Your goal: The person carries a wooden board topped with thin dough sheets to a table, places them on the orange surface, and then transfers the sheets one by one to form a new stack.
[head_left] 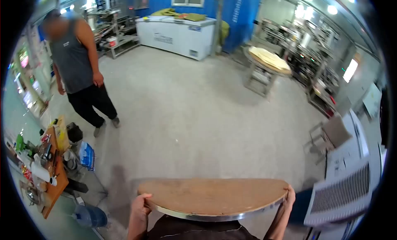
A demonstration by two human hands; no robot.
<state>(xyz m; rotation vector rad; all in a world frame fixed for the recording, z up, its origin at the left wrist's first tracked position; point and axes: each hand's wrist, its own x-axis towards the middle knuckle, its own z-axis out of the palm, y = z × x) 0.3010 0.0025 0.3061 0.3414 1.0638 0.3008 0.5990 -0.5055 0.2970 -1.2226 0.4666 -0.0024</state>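
Held level in front of my body is a large brown wooden board (pixel 215 194) with a curved edge and a shiny metal rim. My left hand (pixel 141 203) is closed on its left end, with the thumb lying over the top. On the opposite end, my right hand (pixel 290 195) wraps round the rim. The fingers beneath the board are hidden. Nothing lies on the part of its surface that shows.
A person (pixel 76 58) stands at the left. Below them is a cluttered wooden table (pixel 58 186) and a blue water jug (pixel 91 216). A white chest freezer (pixel 173 37), a round table (pixel 252 60) with pale sheets, a chair (pixel 335 132) and an air cooler (pixel 343 192) stand around.
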